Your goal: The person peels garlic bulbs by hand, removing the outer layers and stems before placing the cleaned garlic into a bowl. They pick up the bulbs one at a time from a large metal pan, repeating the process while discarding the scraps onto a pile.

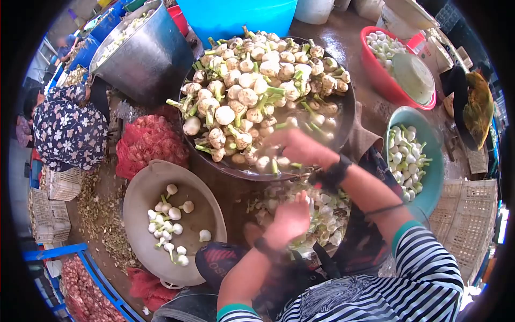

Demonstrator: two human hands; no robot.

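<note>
A wide dark pan (pixel 351 121) holds a heap of unpeeled garlic bulbs (pixel 248 96) with cut green stems, some lying in murky water at its near right side. My right hand (pixel 303 147) reaches over the pan's near edge, fingers stretched apart among the wet bulbs. Below the rim, my left hand (pixel 291 219) hovers above a pile of stripped garlic skins (pixel 327 217); its fingers are smeared and whatever they hold is not visible. To the left, a grey basin (pixel 142 214) contains cleaned white garlic bulbs (pixel 170 214).
A teal basin (pixel 432 177) of cleaned garlic stands at right, with a red basin (pixel 370 72) behind it. Red net sacks (pixel 150 142), a metal pot (pixel 147 56) and a blue tub (pixel 236 19) surround the pan. Another person (pixel 70 126) sits at left.
</note>
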